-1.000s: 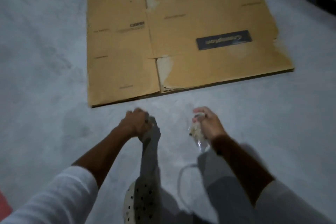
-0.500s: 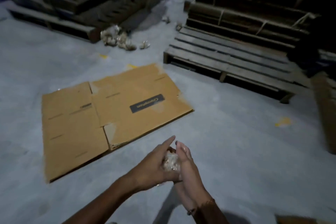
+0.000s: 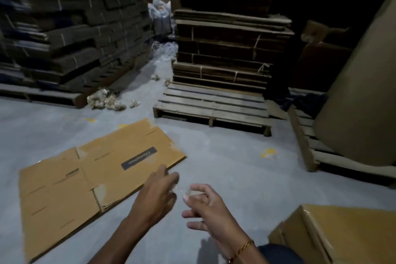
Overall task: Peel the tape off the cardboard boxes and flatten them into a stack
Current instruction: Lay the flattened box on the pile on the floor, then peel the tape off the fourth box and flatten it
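Note:
A flattened brown cardboard box [image 3: 64,195] with a dark label lies on the grey floor at the left. My left hand [image 3: 156,197] hovers over its near right edge, fingers stretched forward and blurred, holding nothing. My right hand [image 3: 205,206] is just to the right with its fingers spread. Its thumb and forefinger pinch a small wisp of clear tape [image 3: 186,194]. A second cardboard box [image 3: 347,233], still standing in box shape with glossy tape along its top edge, sits at the bottom right beside my right arm.
An empty wooden pallet [image 3: 212,105] lies ahead, with tied bundles of flat cardboard [image 3: 227,49] behind it and another tall stack [image 3: 70,34] at the left. Crumpled tape balls [image 3: 105,99] lie between them. A big cardboard roll [image 3: 360,103] leans on a pallet at the right.
My view rose from the floor to the warehouse. My hands held tape apart, then pressed it into a ball together. Now they have parted and the ball is out of sight.

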A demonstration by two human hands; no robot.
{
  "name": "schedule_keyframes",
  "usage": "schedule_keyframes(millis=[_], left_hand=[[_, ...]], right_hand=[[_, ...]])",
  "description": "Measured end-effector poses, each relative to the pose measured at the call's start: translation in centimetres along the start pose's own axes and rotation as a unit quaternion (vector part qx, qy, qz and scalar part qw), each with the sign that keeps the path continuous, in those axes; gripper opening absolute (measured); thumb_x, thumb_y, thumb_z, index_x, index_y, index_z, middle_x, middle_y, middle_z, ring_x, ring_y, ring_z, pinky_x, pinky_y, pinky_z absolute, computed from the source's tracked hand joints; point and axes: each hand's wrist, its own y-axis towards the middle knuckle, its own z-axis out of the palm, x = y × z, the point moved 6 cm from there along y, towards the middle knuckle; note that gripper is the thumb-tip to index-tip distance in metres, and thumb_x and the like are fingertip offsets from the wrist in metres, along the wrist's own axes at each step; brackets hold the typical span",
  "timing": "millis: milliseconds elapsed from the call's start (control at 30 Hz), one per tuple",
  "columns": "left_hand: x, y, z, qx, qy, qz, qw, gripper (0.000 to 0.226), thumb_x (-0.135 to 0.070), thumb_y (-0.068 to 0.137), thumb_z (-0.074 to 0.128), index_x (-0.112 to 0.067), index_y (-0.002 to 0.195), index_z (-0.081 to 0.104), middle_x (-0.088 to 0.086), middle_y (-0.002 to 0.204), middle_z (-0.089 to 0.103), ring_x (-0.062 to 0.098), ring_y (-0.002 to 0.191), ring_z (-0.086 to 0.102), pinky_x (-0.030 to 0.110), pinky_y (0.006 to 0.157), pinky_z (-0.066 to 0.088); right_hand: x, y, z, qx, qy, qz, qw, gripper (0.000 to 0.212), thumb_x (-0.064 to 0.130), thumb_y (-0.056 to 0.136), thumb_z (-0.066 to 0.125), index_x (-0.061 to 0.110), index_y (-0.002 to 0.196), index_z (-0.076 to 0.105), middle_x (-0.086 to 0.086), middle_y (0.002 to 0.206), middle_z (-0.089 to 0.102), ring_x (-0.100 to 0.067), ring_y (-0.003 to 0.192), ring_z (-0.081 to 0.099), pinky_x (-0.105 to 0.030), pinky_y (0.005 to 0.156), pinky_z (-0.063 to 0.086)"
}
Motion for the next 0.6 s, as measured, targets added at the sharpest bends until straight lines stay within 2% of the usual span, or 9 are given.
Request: schedule_keyframes(millis=[133,200,267,333,400,467,500,533,600], left_hand=[[-0.5,0.3,-2.7,0.004,-0.033,-0.09,0.995,0.027,-0.015,0.083,0.064,-0.038,0.086,0.048,-0.005,0.094,0.046,0.019,0.077,0.053,0.031,0.061,0.041],[-3.2,0.0,-2.7,0.065,-0.108,-0.106,0.986,0.024,-0.017,0.081,0.062,-0.038,0.089,0.052,0.001,0.096,0.053,0.024,0.076,0.059,0.034,0.059,0.051],[-7.6,-1.0,-2.1,0.124,-0.28,-0.126,0.944,0.027,-0.013,0.083,0.064,-0.031,0.102,0.06,0.01,0.101,0.062,0.023,0.076,0.065,0.032,0.061,0.059],[-12.7,-1.9,-1.6,0.167,-0.5,-0.145,0.837,0.041,-0.02,0.077,0.069,-0.028,0.117,0.061,0.014,0.107,0.068,0.021,0.081,0.07,0.033,0.067,0.061],[-16.4,-2.2,-1.6,0.166,-0.687,-0.17,0.687,0.051,-0.022,0.073,0.068,-0.027,0.123,0.058,0.01,0.094,0.072,0.019,0.073,0.071,0.03,0.057,0.058],[-18.7,-2.0,-1.4,0.151,-0.789,-0.204,0.559,0.023,-0.021,0.089,0.055,-0.022,0.112,0.062,0.01,0.08,0.068,0.021,0.063,0.068,0.031,0.05,0.056],[-19.4,-1.9,-1.0,0.148,-0.821,-0.214,0.509,0.02,-0.024,0.097,0.049,-0.017,0.102,0.067,0.01,0.079,0.068,0.022,0.064,0.069,0.033,0.052,0.058],[-20.0,-1.9,-0.2,0.152,-0.834,-0.229,0.479,0.026,-0.027,0.099,0.05,-0.012,0.096,0.071,0.011,0.082,0.068,0.023,0.069,0.07,0.034,0.057,0.06],[-20.6,-2.0,2.1,0.145,-0.847,-0.267,0.436,0.033,-0.021,0.089,0.067,-0.011,0.12,0.059,0.014,0.098,0.064,0.025,0.089,0.068,0.037,0.074,0.062]], right_hand=[[0.9,-3.9,-3.1,-0.032,-0.055,-0.079,0.995,0.033,0.016,0.093,0.066,0.035,0.119,0.058,0.001,0.125,0.058,-0.009,0.096,0.067,-0.026,0.075,0.055],[2.3,-5.2,-4.0,-0.074,-0.11,-0.163,0.978,0.032,0.024,0.097,0.063,0.045,0.12,0.054,0.016,0.131,0.05,0.005,0.107,0.058,-0.021,0.088,0.052],[3.9,-6.4,-3.9,-0.099,-0.168,-0.234,0.952,0.032,0.042,0.098,0.06,0.045,0.128,0.05,0.027,0.133,0.043,0.012,0.122,0.045,-0.019,0.1,0.043],[4.7,-7.6,-4.0,-0.126,-0.224,-0.285,0.923,0.046,0.059,0.097,0.052,0.037,0.137,0.051,0.025,0.138,0.042,0.005,0.133,0.04,-0.025,0.109,0.038],[4.8,-8.7,-4.9,-0.149,-0.254,-0.309,0.905,0.059,0.068,0.096,0.042,0.032,0.142,0.049,0.022,0.143,0.044,0.004,0.135,0.039,-0.028,0.112,0.038],[4.6,-10.1,-6.5,-0.181,-0.284,-0.33,0.882,0.062,0.067,0.098,0.039,0.029,0.147,0.046,0.019,0.148,0.043,0.005,0.139,0.033,-0.026,0.114,0.034],[4.5,-10.7,-7.2,-0.193,-0.298,-0.338,0.872,0.062,0.063,0.099,0.039,0.027,0.149,0.045,0.017,0.151,0.042,0.005,0.141,0.03,-0.026,0.116,0.032],[4.3,-11.2,-7.8,-0.203,-0.309,-0.347,0.862,0.06,0.059,0.101,0.04,0.025,0.15,0.043,0.015,0.154,0.04,0.003,0.143,0.028,-0.027,0.118,0.03],[4.0,-11.8,-9.0,-0.218,-0.32,-0.362,0.848,0.054,0.046,0.105,0.046,0.027,0.154,0.037,0.012,0.154,0.04,-0.003,0.144,0.029,-0.029,0.117,0.032]])
